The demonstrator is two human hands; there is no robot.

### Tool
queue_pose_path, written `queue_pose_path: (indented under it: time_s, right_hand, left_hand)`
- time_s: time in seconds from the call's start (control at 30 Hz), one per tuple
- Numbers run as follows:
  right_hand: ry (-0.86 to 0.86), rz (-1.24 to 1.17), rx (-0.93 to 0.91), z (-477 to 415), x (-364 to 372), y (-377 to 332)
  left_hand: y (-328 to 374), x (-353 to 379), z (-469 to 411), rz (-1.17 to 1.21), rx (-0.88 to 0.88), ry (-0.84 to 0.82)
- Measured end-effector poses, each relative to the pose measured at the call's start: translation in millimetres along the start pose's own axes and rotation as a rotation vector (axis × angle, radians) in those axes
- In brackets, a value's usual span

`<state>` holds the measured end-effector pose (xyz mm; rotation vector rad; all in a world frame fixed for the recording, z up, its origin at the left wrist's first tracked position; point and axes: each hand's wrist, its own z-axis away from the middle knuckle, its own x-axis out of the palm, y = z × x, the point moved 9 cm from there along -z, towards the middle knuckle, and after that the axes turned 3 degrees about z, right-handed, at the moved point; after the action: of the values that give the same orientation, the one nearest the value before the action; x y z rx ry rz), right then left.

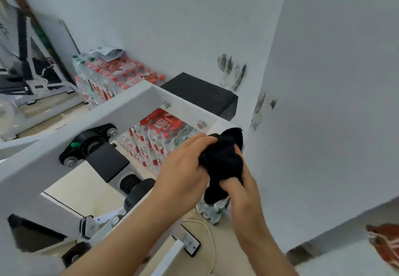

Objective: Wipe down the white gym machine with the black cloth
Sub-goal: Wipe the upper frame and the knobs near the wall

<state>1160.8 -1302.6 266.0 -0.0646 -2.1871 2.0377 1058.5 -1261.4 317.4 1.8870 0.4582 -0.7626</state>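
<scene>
Cloth centre-right looks soft, light, floppy; left hand and right hand both clench it wadded by the machine corner, so grip the wad.

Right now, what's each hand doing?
Left hand: gripping the cloth.
Right hand: gripping the cloth too.

Red labels on bottle packs blurred; no text legible.
</scene>
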Motion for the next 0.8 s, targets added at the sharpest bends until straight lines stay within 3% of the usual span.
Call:
queue_pose_path:
  time_s: [0.1,0.2,0.33,0.43,0.57,0.67,0.8]
  right_hand:
    - [0.082,-0.108,0.06,-16,17,8]
    - [0.393,-0.014,0.126,-55,-1,13]
    - [0.628,-0.22,-0.018,-69,-15,30]
    - [0.64,-0.271,0.001,-37,2,54]
    - [0.494,-0.383,0.086,14,46,80]
    - [0.5,-0.408,0.273,-25,28,82]
    - [0.481,-0.757,0.399,-66,2,71]
  left_hand:
    - [5,-4,4,0.015,0.032,-0.018]
    - [12,1,4,-0.009,0.072,-0.061]
    - [6,-1,0,0.036,-0.02,-0.079]
    - [4,-3,2,0.108,-0.057,-0.094]
    - [14,1,11,-0.111,0.049,-0.122]
    - [12,1,9,-0.104,0.058,-0.13]
    - [3,0,-16,-0.239,0.023,-0.052]
